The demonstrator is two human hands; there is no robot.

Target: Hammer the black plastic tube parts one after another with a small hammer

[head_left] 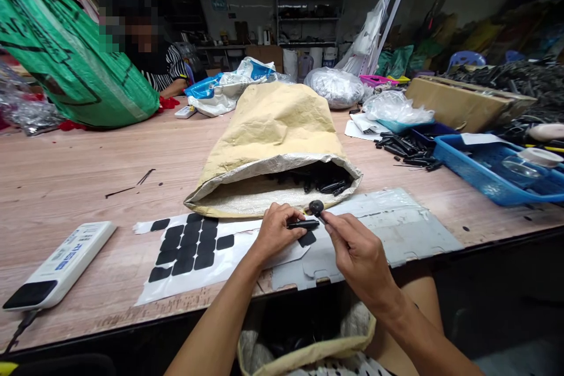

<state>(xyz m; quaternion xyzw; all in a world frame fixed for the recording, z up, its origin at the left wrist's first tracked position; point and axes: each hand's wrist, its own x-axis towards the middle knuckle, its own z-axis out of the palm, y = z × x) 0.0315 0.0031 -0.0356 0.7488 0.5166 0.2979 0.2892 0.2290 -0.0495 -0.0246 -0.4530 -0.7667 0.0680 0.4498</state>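
Observation:
Near the table's front edge my left hand (279, 228) is closed on a slim black tube-like piece (305, 224), held level. Close on its right, my right hand (356, 249) pinches a small black part with a round head (316, 207); its exact kind I cannot make out. Both hands are over a white backing sheet (238, 264) with rows of black rounded-square stickers (187, 247), one of them lying just under the tube. Behind the hands a tan paper sack (282, 123) lies with its mouth toward me, several black pieces (330, 182) inside.
A grey flat board (396, 223) lies at the front right. A white power bank (61, 264) with a cable is at left. To the right are a blue tray (489, 179) and loose black parts (408, 150). Another open sack (308, 352) is below the table edge. A person sits across.

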